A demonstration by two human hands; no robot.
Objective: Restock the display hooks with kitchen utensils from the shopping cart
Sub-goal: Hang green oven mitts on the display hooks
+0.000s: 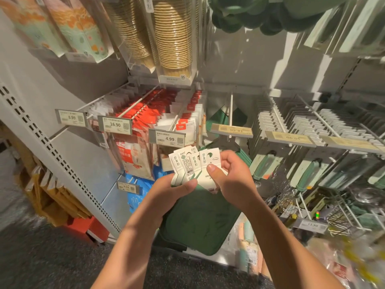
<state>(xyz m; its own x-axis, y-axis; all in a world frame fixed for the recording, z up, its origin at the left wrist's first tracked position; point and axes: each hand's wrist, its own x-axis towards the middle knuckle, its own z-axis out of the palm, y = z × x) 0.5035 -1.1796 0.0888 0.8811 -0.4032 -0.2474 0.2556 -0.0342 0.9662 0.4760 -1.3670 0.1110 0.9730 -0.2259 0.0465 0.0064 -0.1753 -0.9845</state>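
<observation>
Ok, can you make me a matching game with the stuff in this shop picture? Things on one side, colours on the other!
Things:
1. Pot holders in the hands
2. Stacked paper cups on the top shelf
3. Packets behind the 16.90 tag
4. Hang tags fanned out in the fingers

Colours:
A. red
B. white
C. dark green
D. tan

Pairs: 1-C, 2-D, 3-A, 4-B

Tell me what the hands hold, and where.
Both grip green pads by their white hang cards: left hand at the cards' lower edge, right hand pinching the rightmost card.
</observation>
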